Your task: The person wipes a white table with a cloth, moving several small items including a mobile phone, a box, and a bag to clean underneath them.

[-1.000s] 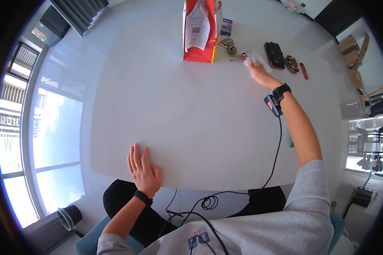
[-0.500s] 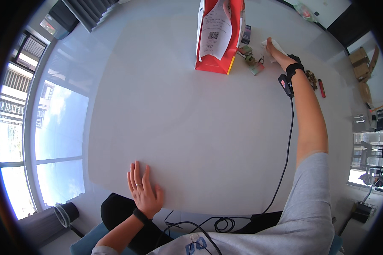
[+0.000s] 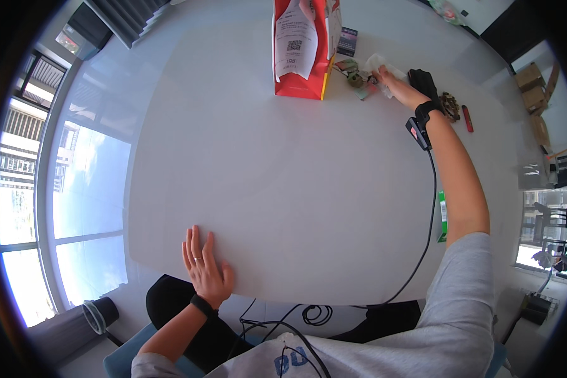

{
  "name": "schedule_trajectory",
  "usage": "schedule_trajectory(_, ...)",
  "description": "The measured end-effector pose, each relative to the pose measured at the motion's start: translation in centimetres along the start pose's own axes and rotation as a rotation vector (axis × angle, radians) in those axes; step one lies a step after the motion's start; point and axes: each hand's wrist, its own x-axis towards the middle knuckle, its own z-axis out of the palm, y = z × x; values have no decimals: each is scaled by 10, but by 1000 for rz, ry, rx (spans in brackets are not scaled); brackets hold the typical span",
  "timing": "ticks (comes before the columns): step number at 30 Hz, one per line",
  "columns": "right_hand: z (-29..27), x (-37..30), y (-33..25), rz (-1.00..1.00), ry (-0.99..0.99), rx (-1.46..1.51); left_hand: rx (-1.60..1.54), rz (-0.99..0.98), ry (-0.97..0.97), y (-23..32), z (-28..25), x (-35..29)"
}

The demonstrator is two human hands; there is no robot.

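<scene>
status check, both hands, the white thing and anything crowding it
Left hand flat on white table. Right hand on white wipe or tissue. Keyring bundle close left, black case close right.

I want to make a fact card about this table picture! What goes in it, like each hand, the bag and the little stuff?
Left hand: flat, palm down near the edge of the white table
Right hand: on a white tissue or wipe
Bag: red paper bag standing upright, white slip on its front
Left of right hand: greenish trinkets; small dark box beyond them
Right of right hand: black case, brown beads, red stick
Partly hidden: green object by the right forearm
</scene>
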Motion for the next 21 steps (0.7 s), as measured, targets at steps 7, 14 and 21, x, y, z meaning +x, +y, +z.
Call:
schedule_trajectory(7, 29, -44, -5, 122, 147, -100, -10, -28, 51, 0, 3, -7)
schedule_trajectory(14, 77, -101, -19, 153, 254, -227, -12, -8, 137, 2, 7, -11)
schedule_trajectory(21, 123, -167, -49, 170, 284, -251, -29, -1, 217, -5, 15, -18)
